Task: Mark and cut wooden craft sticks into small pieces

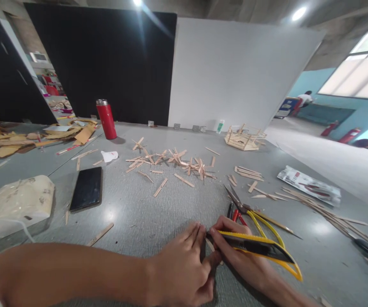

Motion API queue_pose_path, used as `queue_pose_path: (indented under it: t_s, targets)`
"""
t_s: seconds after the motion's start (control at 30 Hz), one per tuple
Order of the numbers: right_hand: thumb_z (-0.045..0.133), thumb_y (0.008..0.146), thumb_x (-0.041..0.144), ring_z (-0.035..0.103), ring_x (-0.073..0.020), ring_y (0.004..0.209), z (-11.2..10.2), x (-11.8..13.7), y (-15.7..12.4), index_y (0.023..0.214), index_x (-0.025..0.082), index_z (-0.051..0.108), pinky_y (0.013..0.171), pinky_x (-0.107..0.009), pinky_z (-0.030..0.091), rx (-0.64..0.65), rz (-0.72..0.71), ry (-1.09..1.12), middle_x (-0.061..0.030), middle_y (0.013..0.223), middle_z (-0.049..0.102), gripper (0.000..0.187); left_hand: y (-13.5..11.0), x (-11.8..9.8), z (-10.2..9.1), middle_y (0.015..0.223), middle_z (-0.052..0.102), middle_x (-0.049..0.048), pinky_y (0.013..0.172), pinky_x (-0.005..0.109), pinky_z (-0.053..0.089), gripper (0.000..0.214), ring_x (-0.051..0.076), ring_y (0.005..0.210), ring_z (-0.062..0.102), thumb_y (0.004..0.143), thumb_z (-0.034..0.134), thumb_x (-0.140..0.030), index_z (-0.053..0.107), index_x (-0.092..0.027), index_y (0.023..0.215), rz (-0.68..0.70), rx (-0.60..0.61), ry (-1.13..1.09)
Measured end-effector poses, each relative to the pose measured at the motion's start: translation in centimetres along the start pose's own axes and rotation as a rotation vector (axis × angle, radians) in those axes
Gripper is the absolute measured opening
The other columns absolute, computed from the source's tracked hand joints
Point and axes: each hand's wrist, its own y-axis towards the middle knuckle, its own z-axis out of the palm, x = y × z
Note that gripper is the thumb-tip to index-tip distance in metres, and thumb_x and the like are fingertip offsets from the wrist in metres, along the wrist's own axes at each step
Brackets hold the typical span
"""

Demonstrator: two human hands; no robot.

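Note:
My right hand [235,245] is closed around a yellow and black utility knife [257,245], its tip end pointing left and down at the table. My left hand [184,264] lies right beside it, fingers pressed together, holding a small wooden stick [210,245] down on the tabletop. Most of that stick and the blade are hidden by the fingers. Just beyond my right hand lie scissors [243,207] with yellow handles. Red-handled pliers [236,215] and a black-ended tool [230,209] are partly hidden there.
Cut wooden pieces [179,158] are scattered mid-table. Long sticks [324,209] and a silver packet [310,185] lie right, a small stick frame [244,138] behind. Leftward are a phone [86,189], a tissue pack [21,204] and a red bottle [106,120]. Panels [228,72] stand behind.

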Motion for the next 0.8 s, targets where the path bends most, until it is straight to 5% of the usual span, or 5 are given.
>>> queue_pose_path:
  t_s: [0.5,0.8]
  targets:
    - [0.051,0.105,0.051,0.055,-0.0156,0.066,-0.19,0.65,-0.14,0.078,0.023,0.059,0.062,-0.029,0.042,0.039,0.029,-0.04,0.0039,0.069,0.062,0.039,0.1,0.08,0.87,0.135,0.066,0.0315,0.122,0.044,0.031,0.061,0.038,0.132,0.063,0.1,0.049,-0.045,0.051,-0.004,0.145,-0.008,-0.035,-0.05]
    - [0.05,0.104,0.05,0.063,-0.019,0.071,-0.2,0.96,-0.23,0.08,0.026,0.063,0.066,-0.031,0.049,0.001,0.008,-0.099,0.0014,0.075,0.067,0.036,0.11,-0.06,0.61,0.137,0.063,0.0346,0.123,0.046,0.028,0.063,0.04,0.133,0.061,0.1,0.047,-0.048,0.05,-0.002,0.143,0.006,-0.023,-0.035]
